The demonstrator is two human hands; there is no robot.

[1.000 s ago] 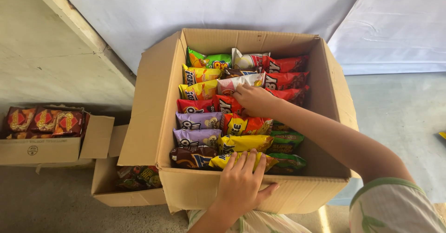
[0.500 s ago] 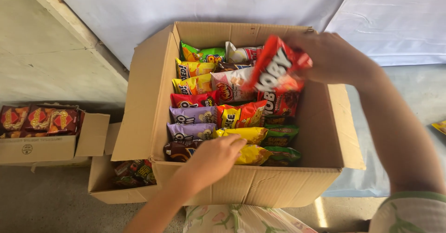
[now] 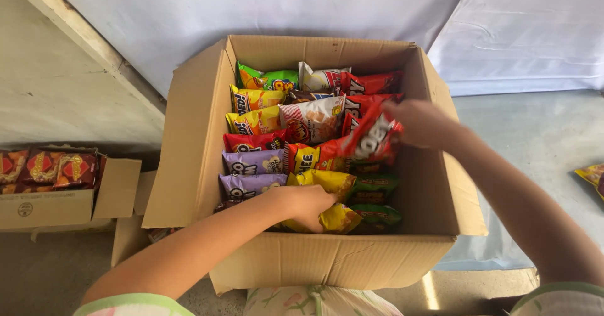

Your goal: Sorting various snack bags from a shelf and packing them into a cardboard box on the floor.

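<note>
Cardboard, dull brown and corrugated, makes the small side carton far left of the fingers, holding red-and-yellow packets; the big open cardboard box is packed with glossy, crinkled snack bags in upright rows; the left hand curls its fingers around a yellow snack bag at the box's near edge, gripping it; the right hand pinches a red snack bag by its top edge, tilted above the right-hand row; by my judgement the bags are being sorted, and seating the red one upright calls for a gap; pale cloth hangs behind.
</note>
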